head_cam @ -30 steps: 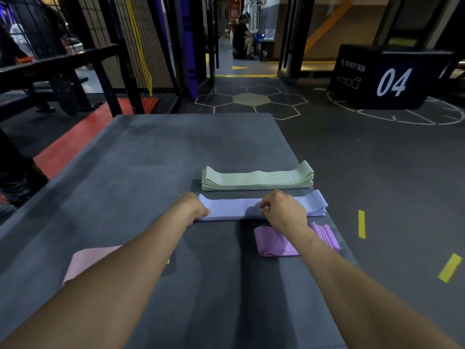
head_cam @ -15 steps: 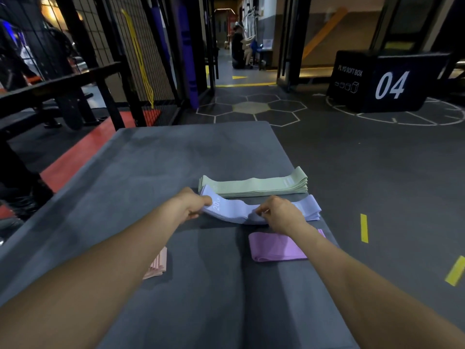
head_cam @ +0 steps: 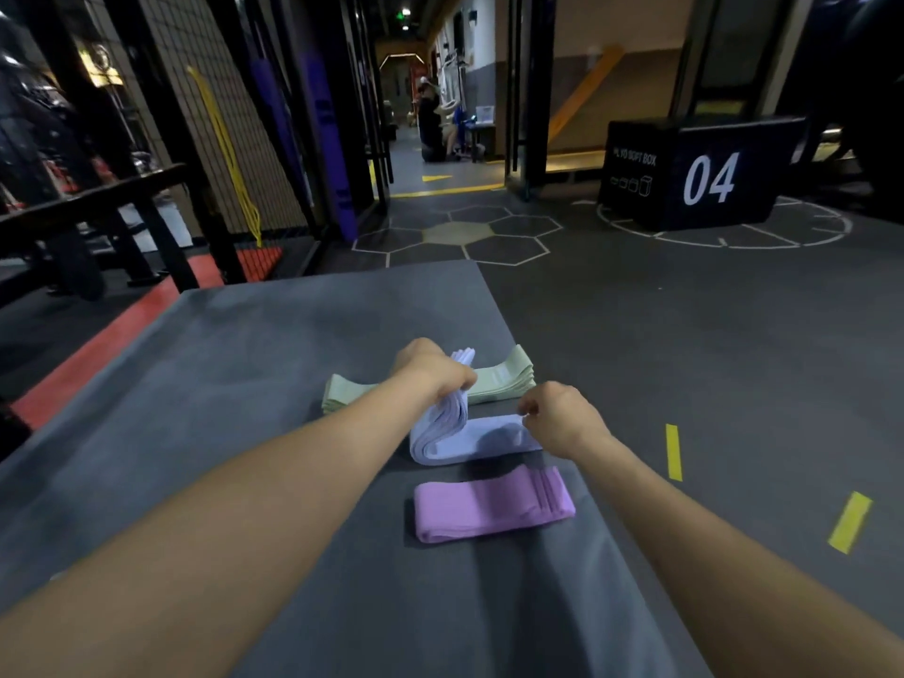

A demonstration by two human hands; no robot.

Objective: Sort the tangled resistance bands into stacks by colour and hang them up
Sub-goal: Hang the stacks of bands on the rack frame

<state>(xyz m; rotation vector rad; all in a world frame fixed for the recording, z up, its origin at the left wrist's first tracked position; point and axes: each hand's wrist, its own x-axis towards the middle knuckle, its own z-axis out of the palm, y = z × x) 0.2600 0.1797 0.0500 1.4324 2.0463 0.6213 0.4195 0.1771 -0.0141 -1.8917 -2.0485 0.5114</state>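
Observation:
Three stacks of bands lie near the right edge of the grey mat (head_cam: 235,393). The pale green stack (head_cam: 499,386) is farthest, the lavender stack (head_cam: 469,440) is in the middle, and the purple-pink stack (head_cam: 489,506) is nearest. My left hand (head_cam: 430,369) grips the left end of the lavender stack and has lifted and folded it upward over the rest. My right hand (head_cam: 557,415) pinches the right end of the same stack against the mat. The pink stack seen earlier at the left is out of view behind my left arm.
A black plyo box (head_cam: 699,181) marked 04 stands on the floor at the far right. A dark wire rack (head_cam: 161,139) with a hanging yellow band (head_cam: 230,159) rises at the left. A person (head_cam: 433,124) is far down the corridor. Yellow tape marks (head_cam: 672,452) dot the floor.
My left hand has lifted the lavender stack's left end and folded it up and to the right. The right hand stayed at the right end. The camera tilted up.

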